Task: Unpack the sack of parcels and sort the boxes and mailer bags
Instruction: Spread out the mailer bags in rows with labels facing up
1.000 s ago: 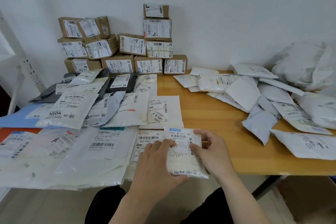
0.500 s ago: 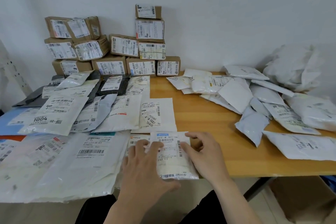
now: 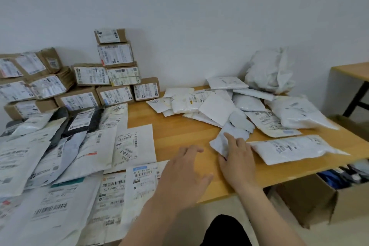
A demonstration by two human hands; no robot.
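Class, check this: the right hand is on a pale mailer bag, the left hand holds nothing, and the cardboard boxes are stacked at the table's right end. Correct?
No. The head view shows the cardboard boxes stacked at the left end of the table. The right hand is on the pale mailer bag; the left hand holds nothing.
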